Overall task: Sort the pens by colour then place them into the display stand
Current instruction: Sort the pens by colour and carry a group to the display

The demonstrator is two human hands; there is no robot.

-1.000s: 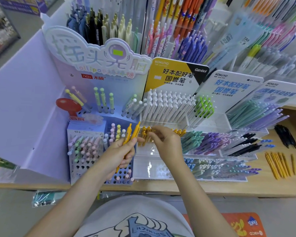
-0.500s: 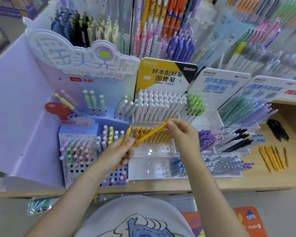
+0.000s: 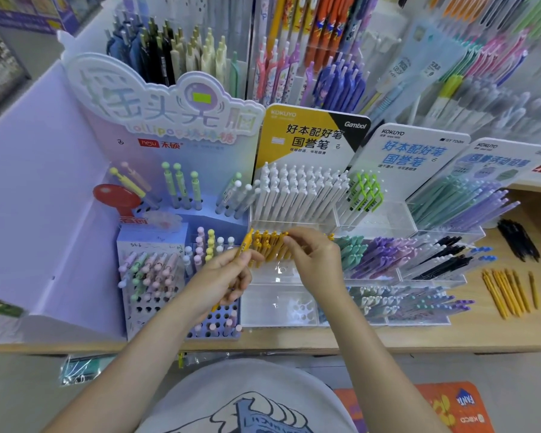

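While my left hand (image 3: pixel 222 281) grips one yellow pen (image 3: pixel 243 245), my right hand (image 3: pixel 314 259) pinches among yellow pens (image 3: pixel 270 245) in the clear display stand (image 3: pixel 278 304), bare compartment below.

Single head view, worn high, aimed forward and down at close range; the stand (image 3: pixel 294 304) and counter (image 3: pixel 388 339) are seen from above, wide-angle bending evident at edges.

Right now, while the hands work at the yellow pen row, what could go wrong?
1. The right hand pinches at the packed yellow pen row; a nudge may tip neighbouring pens.
2. The left hand grips one yellow pen loosely near its lower part; it might slip into the pastel pens beneath.
3. The loose yellow pens on the counter could be forgotten.
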